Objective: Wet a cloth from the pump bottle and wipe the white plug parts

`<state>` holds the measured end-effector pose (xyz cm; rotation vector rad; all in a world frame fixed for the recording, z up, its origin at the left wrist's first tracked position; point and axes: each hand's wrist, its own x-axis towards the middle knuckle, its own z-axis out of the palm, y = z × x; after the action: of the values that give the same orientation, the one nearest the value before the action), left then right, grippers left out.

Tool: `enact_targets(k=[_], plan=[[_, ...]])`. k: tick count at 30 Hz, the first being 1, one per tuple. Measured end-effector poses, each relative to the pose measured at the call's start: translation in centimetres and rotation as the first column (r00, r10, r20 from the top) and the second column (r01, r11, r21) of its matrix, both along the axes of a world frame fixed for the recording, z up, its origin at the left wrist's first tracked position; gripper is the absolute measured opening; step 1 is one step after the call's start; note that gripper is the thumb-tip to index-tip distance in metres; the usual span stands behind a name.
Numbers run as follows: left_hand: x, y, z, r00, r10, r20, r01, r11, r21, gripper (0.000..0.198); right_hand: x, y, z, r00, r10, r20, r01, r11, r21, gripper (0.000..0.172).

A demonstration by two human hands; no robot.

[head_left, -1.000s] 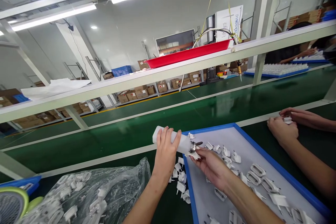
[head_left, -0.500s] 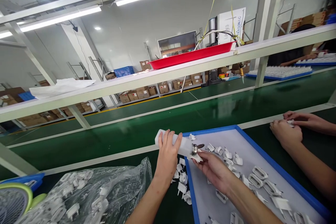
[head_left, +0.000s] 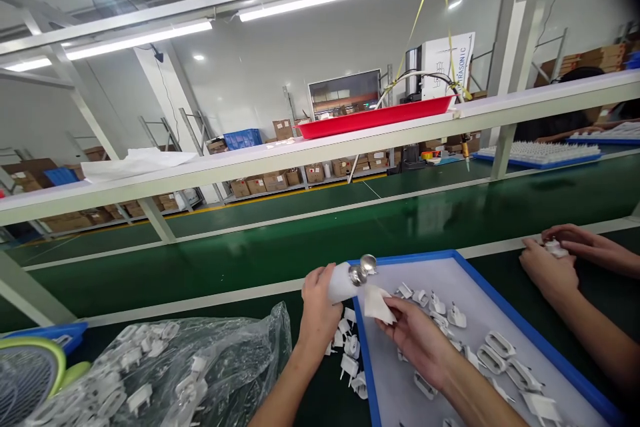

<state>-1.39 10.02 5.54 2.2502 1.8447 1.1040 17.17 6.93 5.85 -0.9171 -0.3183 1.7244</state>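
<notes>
Left to right: a crinkled clear plastic bag (head_left: 165, 373) of small white plug parts lies on the green table (head_left: 250, 253). The left hand (head_left: 320, 310) is wrapped around a white plastic bottle (head_left: 341, 282) with a metal nozzle (head_left: 363, 269), likely light, smooth and slightly squeezable, best held round the body. The right hand (head_left: 417, 340) pinches a white plug piece (head_left: 376, 303) just below the nozzle; it appears rigid, light and small. Similar pieces lie scattered in the blue-rimmed tray (head_left: 505, 310).
</notes>
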Motion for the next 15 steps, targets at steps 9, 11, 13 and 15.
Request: enact_targets(k=[9, 11, 13, 15], plan=[[-3.3, 2.0, -3.3, 0.868, 0.346, 0.357, -0.281, 0.934, -0.221, 0.049, 1.8, -3.9, 0.8, 0.998, -0.065, -0.022, 0.059, 0.979, -0.196, 0.025], [-3.7, 2.0, -3.8, 0.862, 0.338, 0.377, -0.264, 0.936, -0.234, 0.049, 1.8, -5.6, 0.1, 0.996, -0.086, -0.003, 0.082, 0.962, -0.260, 0.014], [-3.9, 1.9, -3.8, 0.870, 0.312, 0.383, -0.233, 0.943, -0.239, 0.053, 1.9, -7.3, -1.2, 0.995, -0.095, 0.013, 0.094, 0.942, -0.321, 0.007], [-4.1, 1.6, -3.5, 0.880, 0.296, 0.371, -0.218, 0.946, -0.238, 0.067, 3.2, -8.3, -2.5, 0.994, -0.084, 0.072, 0.099, 0.963, -0.249, 0.007]])
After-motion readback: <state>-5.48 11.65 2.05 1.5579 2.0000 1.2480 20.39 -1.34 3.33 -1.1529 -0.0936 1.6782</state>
